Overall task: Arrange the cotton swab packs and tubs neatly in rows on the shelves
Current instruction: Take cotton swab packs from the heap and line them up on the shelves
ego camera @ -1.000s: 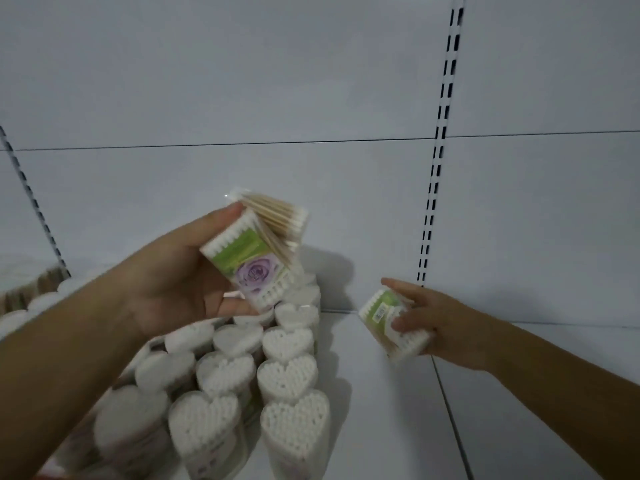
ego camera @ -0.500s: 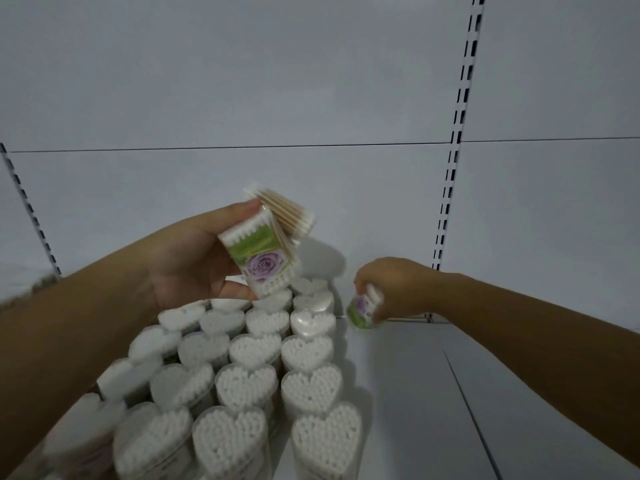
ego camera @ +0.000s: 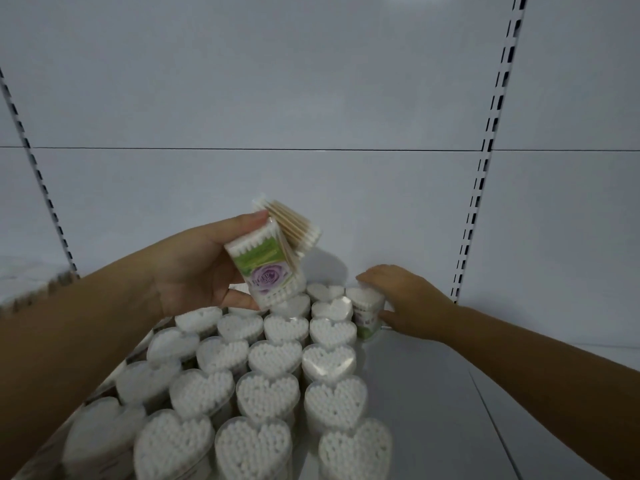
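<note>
Left hand (ego camera: pixel 194 268) grips a tilted stack (ego camera: pixel 266 268) of flat swab packs, thumb on the upper edge and fingers under the lower edge, above the back rows of the tubs (ego camera: pixel 270 358). The front pack is clear film with white cotton tips along both ends and a green label bearing a purple rose; the packs behind it fan out and show pale wooden sticks.

Right hand (ego camera: pixel 405 299) curls over the top of a single pack (ego camera: pixel 369 313), thumb low against its side; this pack stands upright on the shelf (ego camera: pixel 433 393), touching the tubs' back right corner; its top is a bed of white tips, its label green and purple but blurred.

Tubs: clear plastic, heart-shaped from above, filled with upright swabs whose tips make a bumpy white surface; they stand in close rows, a few with a glossy sheen on top.

Shelf right of the tubs: smooth white metal; behind the tubs, a plain white panel (ego camera: pixel 311 98); behind and to their right, a slotted upright (ego camera: pixel 485 161).

Half a second earlier the right hand held its pack in the air, just right of the tubs' back row; one second earlier it was farther right; the stack has kept its place above them.
</note>
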Motion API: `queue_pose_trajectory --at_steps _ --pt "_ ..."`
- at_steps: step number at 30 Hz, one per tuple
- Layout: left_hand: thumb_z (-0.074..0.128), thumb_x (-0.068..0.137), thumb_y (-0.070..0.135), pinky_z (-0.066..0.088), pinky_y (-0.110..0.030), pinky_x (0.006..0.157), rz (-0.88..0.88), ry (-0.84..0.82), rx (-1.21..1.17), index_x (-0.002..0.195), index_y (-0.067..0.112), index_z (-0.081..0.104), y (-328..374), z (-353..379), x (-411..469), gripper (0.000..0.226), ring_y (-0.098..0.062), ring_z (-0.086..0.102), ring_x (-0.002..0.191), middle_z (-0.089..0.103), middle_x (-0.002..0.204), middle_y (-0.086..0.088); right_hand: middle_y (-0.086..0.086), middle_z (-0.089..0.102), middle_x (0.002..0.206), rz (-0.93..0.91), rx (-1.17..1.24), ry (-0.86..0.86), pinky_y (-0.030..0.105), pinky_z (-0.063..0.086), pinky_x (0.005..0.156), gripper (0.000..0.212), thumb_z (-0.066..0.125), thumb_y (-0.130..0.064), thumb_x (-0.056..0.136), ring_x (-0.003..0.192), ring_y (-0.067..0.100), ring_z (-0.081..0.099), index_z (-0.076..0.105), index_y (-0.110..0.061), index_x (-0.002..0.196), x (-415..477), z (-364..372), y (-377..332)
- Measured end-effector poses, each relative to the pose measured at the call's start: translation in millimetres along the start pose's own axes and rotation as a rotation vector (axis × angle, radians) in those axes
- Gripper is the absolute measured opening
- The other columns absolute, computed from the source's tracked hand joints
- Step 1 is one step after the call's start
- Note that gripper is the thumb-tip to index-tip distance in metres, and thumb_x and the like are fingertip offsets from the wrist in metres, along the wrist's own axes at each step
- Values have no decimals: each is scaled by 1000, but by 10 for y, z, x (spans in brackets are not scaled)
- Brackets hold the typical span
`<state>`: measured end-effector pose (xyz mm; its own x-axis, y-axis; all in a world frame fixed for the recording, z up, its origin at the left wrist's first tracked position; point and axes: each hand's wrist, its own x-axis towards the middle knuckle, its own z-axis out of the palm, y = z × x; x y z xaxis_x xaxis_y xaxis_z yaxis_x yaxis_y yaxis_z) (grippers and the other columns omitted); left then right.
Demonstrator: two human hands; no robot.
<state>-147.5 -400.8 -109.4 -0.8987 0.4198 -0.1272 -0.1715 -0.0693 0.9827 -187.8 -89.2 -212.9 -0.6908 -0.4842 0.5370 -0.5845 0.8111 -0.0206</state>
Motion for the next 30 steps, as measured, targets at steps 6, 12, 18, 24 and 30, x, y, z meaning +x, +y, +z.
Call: queue_pose_trajectory --at_steps 6,12,18,24,30 --pt "59 69 46 59 -33 52 -14 -129 170 80 17 77 60 449 45 36 -20 71 67 74 87 -11 0 67 105 451 976 112 32 55 87 13 58 -26 93 94 13 65 59 -29 105 220 -773 -691" --pt "60 70 46 60 -39 64 -61 -196 152 82 19 79 14 654 177 35 -25 72 81 74 100 -12 6 67 97 529 1371 120 26 57 73 37 68 -23 68 82 18 65 62 -13 103 103 -1020 -780" --pt "54 89 50 60 -46 65 -72 -62 -86 133 17 56 57 417 240 55 -35 62 107 57 135 -14 -1 70 95 608 1113 53 28 56 76 32 57 -40 80 87 16 66 68 -26 106 -269 -1118 -409" --pt "48 93 46 60 -42 58 -57 -37 -120 143 16 45 6 515 184 59 -32 61 95 49 142 -17 -19 54 120 418 255 -452 23 49 88 58 78 -28 74 108 4 53 47 -41 122 -435 -980 -408" --pt "47 94 42 59 -37 54 -35 -46 -133 144 12 43 -7 610 153 58 -27 61 86 49 142 -18 -11 42 144 279 94 -621 27 37 106 63 68 -12 79 130 11 41 44 -31 134 -401 -933 -484"
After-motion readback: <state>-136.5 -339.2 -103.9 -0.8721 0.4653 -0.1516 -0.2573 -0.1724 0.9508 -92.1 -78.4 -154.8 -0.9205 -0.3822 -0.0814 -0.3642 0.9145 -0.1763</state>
